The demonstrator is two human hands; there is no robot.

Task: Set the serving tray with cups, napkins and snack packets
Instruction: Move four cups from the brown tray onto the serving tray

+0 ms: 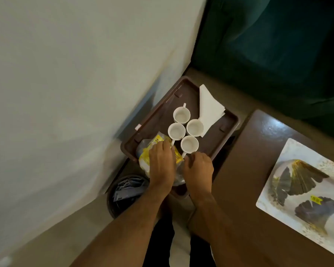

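Note:
A brown serving tray lies low beside a white wall. Several white cups stand grouped in its middle, and white napkins lie at its far right side. A yellow and clear snack packet rests on the tray's near left corner and hangs over its rim. My left hand lies flat on the packet, fingers over it. Next to it, my right hand is curled at the tray's near edge, by the handle of the nearest cup; whether it grips that handle is hidden.
A dark round bin with wrappers inside stands below the tray on the left. At the right is a brown table bearing a white placemat with a leaf print. A dark green seat fills the top right.

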